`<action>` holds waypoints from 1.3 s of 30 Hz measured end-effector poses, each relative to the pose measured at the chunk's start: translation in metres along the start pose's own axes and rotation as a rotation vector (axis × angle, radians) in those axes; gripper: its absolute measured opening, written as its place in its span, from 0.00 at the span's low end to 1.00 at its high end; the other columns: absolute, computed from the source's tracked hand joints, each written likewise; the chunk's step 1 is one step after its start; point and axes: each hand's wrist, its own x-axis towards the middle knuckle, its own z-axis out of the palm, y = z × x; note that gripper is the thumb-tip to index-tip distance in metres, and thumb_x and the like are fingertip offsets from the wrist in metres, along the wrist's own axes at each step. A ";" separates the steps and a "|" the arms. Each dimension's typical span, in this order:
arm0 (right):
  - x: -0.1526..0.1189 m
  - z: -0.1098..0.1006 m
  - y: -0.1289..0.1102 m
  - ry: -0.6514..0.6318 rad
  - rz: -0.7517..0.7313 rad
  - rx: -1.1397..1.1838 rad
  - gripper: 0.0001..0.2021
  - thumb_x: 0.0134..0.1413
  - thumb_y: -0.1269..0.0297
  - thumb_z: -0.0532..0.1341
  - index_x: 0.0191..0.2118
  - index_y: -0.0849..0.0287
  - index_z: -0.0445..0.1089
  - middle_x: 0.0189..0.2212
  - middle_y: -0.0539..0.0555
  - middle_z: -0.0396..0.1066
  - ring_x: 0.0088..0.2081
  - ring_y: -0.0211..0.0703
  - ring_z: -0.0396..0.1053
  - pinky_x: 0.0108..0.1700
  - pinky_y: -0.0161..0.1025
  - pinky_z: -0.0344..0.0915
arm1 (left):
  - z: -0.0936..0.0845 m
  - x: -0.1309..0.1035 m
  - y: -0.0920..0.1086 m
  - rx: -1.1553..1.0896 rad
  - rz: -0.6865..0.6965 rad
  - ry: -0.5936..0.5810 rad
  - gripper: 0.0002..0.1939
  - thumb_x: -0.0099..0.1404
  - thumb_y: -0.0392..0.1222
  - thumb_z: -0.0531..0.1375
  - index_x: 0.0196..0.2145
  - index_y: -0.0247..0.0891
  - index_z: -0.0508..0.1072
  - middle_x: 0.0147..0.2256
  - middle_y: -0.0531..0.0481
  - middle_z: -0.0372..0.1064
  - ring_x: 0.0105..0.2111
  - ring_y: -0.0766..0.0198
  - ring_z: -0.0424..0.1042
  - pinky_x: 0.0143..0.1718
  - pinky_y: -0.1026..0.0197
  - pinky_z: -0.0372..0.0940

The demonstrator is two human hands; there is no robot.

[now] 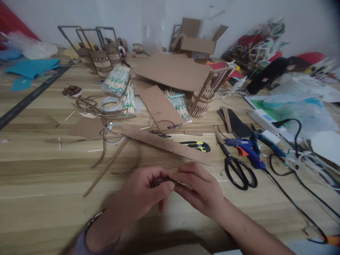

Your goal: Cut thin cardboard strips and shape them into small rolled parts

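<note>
hands: left hand and right hand meet low over the desk, fingers of both pinched together on a small dark piece
piece: sits right between the two sets of fingertips, mostly hidden, can't tell what it is, maybe a rolled cardboard bit
step: looks like shaping or rolling it by hand
next move: probably needs a steady pinch and small twists
nearby: cardboard strip just beyond, knife, scissors, glue gun to the right
</note>
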 end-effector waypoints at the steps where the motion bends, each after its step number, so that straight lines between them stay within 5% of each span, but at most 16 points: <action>1: 0.000 0.000 0.000 -0.002 0.006 0.018 0.07 0.65 0.65 0.58 0.46 0.57 0.71 0.35 0.54 0.70 0.36 0.39 0.72 0.36 0.33 0.72 | -0.002 0.001 -0.002 -0.027 0.007 -0.016 0.13 0.63 0.49 0.59 0.32 0.35 0.73 0.17 0.57 0.66 0.15 0.72 0.59 0.18 0.67 0.47; 5: 0.001 -0.003 -0.001 0.006 0.031 0.040 0.06 0.62 0.67 0.60 0.45 0.57 0.71 0.34 0.54 0.71 0.35 0.40 0.73 0.36 0.34 0.72 | -0.006 0.002 -0.004 -0.087 0.028 -0.066 0.16 0.62 0.53 0.61 0.33 0.35 0.74 0.18 0.57 0.67 0.17 0.70 0.62 0.19 0.67 0.48; 12: 0.003 -0.006 -0.001 0.017 0.038 0.043 0.07 0.61 0.68 0.61 0.45 0.56 0.70 0.34 0.54 0.72 0.33 0.40 0.72 0.33 0.34 0.72 | -0.011 0.003 -0.002 -0.029 0.159 0.088 0.15 0.61 0.51 0.64 0.25 0.36 0.72 0.25 0.54 0.68 0.24 0.68 0.60 0.25 0.65 0.53; 19: 0.002 -0.005 0.000 0.021 0.056 0.055 0.08 0.61 0.69 0.61 0.45 0.57 0.70 0.34 0.54 0.71 0.34 0.39 0.72 0.35 0.34 0.72 | -0.006 0.005 0.004 -0.267 0.126 0.041 0.21 0.56 0.58 0.66 0.22 0.35 0.73 0.27 0.50 0.69 0.23 0.67 0.62 0.23 0.65 0.58; 24: 0.002 -0.006 0.001 0.033 0.083 0.065 0.07 0.61 0.69 0.61 0.44 0.56 0.71 0.32 0.52 0.70 0.31 0.39 0.70 0.32 0.35 0.71 | -0.004 0.000 0.004 -0.344 0.264 0.063 0.28 0.68 0.59 0.53 0.27 0.35 0.79 0.34 0.44 0.74 0.35 0.59 0.71 0.37 0.60 0.66; 29: 0.002 -0.006 -0.001 0.053 0.077 0.118 0.06 0.60 0.67 0.62 0.44 0.56 0.70 0.31 0.51 0.70 0.31 0.39 0.70 0.32 0.35 0.70 | 0.001 0.002 0.000 -0.257 0.324 0.101 0.16 0.65 0.48 0.61 0.24 0.36 0.77 0.29 0.50 0.72 0.30 0.64 0.70 0.35 0.63 0.65; 34: 0.004 -0.005 -0.005 0.056 0.106 0.180 0.05 0.62 0.62 0.62 0.42 0.55 0.71 0.30 0.51 0.69 0.30 0.38 0.69 0.30 0.34 0.69 | 0.009 0.005 -0.003 -0.370 0.305 0.132 0.12 0.57 0.47 0.69 0.26 0.37 0.74 0.24 0.53 0.70 0.24 0.67 0.68 0.26 0.65 0.64; 39: 0.005 -0.004 -0.009 0.092 0.181 0.310 0.10 0.62 0.55 0.61 0.37 0.56 0.71 0.27 0.50 0.69 0.29 0.38 0.68 0.30 0.34 0.67 | 0.014 0.003 -0.006 -0.385 0.467 0.098 0.03 0.60 0.42 0.68 0.32 0.42 0.80 0.29 0.53 0.69 0.25 0.68 0.70 0.27 0.65 0.65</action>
